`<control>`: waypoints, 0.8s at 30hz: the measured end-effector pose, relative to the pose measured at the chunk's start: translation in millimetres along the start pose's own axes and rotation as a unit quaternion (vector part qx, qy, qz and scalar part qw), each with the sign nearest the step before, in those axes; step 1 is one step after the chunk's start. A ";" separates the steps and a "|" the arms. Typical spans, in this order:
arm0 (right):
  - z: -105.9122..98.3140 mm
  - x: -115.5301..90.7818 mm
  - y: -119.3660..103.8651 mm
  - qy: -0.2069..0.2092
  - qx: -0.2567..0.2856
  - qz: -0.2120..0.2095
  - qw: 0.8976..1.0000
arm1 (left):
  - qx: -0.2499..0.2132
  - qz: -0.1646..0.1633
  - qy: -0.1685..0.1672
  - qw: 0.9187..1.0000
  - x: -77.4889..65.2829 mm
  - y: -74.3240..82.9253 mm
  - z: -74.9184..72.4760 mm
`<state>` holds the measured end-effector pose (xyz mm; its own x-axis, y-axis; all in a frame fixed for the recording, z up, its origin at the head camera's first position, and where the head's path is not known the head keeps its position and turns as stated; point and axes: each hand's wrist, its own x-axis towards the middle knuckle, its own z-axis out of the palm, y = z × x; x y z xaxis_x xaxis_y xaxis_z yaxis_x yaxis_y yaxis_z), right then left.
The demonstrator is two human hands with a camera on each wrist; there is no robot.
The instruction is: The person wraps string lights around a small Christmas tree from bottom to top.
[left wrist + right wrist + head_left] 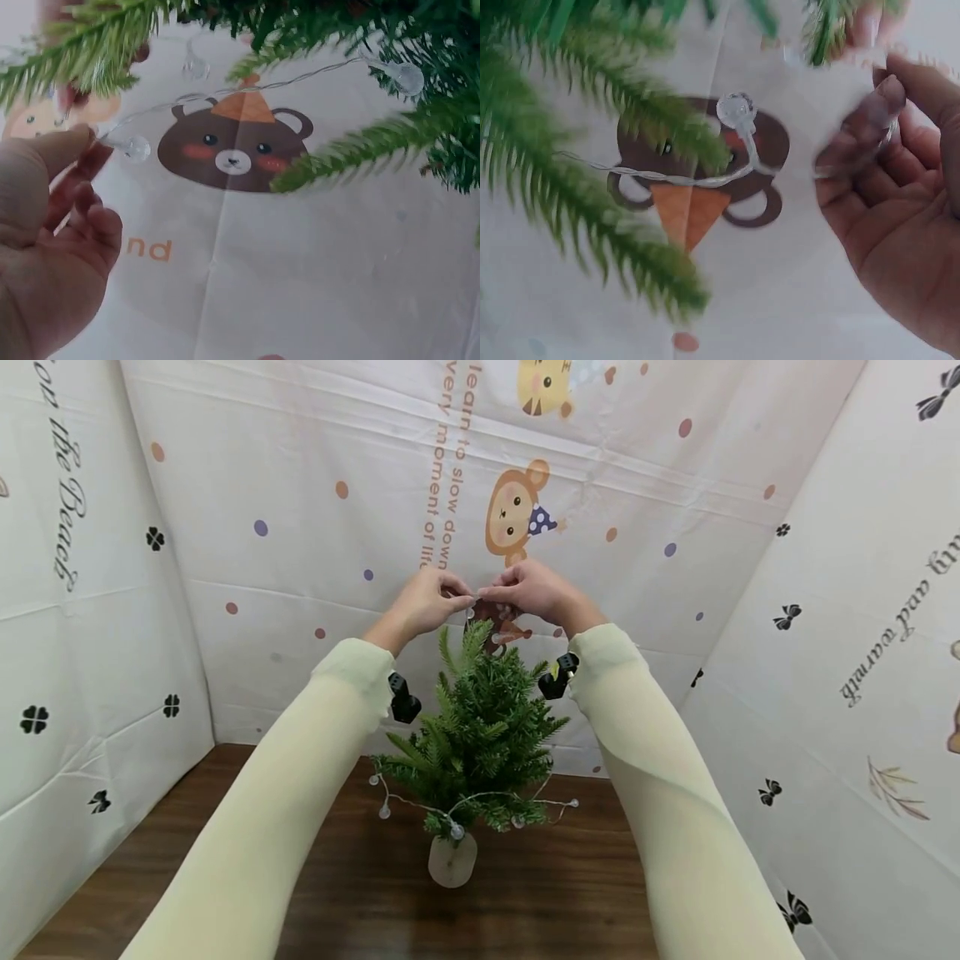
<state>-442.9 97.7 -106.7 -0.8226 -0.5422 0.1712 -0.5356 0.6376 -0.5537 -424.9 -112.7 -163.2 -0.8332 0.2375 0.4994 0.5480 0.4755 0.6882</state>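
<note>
A small green Christmas tree (487,727) stands on a pale round base (452,862). A string of lights with clear round bulbs (457,832) drapes across its lower branches. Above the treetop my left hand (426,602) and right hand (536,589) are close together. In the left wrist view, my left hand (60,232) pinches the wire beside a clear bulb (135,148) between thumb and finger. My right hand (900,180) holds the thin twisted wire (697,181) with curled fingers in the right wrist view, a bulb (735,109) hanging off nearby. Fir sprigs partly cover the wire.
The tree's base stands on a dark brown wood-grain surface (360,893). Behind it hangs a white printed cloth (300,552) with a monkey and a bear; more printed cloth (825,677) encloses both sides. Each wrist carries a black camera (405,700).
</note>
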 end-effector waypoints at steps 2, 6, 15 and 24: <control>-3.6 -5.2 6.1 -0.015 0.009 0.007 1.000 | -0.020 0.003 -0.003 1.000 -2.2 -2.0 -0.5; -7.8 -11.9 20.8 -0.032 0.079 0.018 0.996 | -0.081 0.002 -0.019 0.997 -6.1 -7.0 -0.7; -10.4 -25.7 55.5 -0.039 0.235 0.043 0.970 | -0.102 -0.007 -0.030 0.994 -13.6 -22.7 -1.0; -16.3 -41.1 76.7 -0.043 0.206 0.068 0.975 | -0.062 -0.026 -0.026 0.997 -19.9 -36.0 -2.4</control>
<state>-453.2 177.8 -142.9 -0.8520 -0.5234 0.0136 -0.2851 0.4421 -0.8504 -427.9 -136.6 -196.7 -0.8615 0.2605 0.4358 0.5064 0.3800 0.7740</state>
